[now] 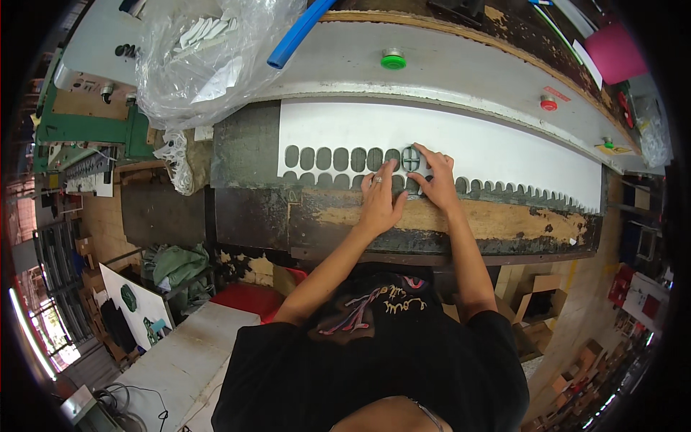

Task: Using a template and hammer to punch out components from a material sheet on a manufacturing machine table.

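Note:
A white sheet (489,144) lies on the dark work surface, with a row of oval holes across its left part and a scalloped near edge. An oval cutting die (411,159) with crossed bars stands on the sheet at the right end of the hole row. Thumb and forefinger of my right hand (440,186) grip this die at its near and far sides. Just to the left, my left hand (378,207) rests on the sheet over the last holes, its fingers stretched out and holding nothing that shows.
Behind the sheet runs a grey machine beam (331,68) with a green button (393,60) and a red button (549,103). A clear plastic bag (209,65) of white pieces sits at the far left, near a blue tube (296,36). The worn bench edge (432,223) lies nearest me.

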The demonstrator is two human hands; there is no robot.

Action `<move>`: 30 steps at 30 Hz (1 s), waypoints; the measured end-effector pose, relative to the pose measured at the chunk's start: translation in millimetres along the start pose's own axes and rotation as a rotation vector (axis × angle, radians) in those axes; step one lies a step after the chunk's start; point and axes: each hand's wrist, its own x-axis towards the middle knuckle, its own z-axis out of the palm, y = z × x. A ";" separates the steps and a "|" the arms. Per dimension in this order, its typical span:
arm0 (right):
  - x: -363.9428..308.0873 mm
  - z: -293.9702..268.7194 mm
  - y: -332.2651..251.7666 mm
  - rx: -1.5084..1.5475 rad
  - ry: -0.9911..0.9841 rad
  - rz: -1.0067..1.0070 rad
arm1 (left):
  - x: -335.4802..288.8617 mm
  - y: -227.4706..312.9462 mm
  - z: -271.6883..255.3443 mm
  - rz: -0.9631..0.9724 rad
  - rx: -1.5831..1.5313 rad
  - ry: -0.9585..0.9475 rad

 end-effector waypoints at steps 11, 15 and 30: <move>-1.0 2.3 7.5 0.023 0.008 -0.023 | 3.8 -11.5 -7.9 0.055 -0.001 -0.094; 1.4 1.4 5.7 0.017 0.008 -0.021 | 5.9 -11.2 -9.0 0.065 -0.020 -0.069; -33.0 2.3 -30.8 0.062 0.264 -0.056 | 37.2 -0.5 -32.0 0.096 -0.062 0.066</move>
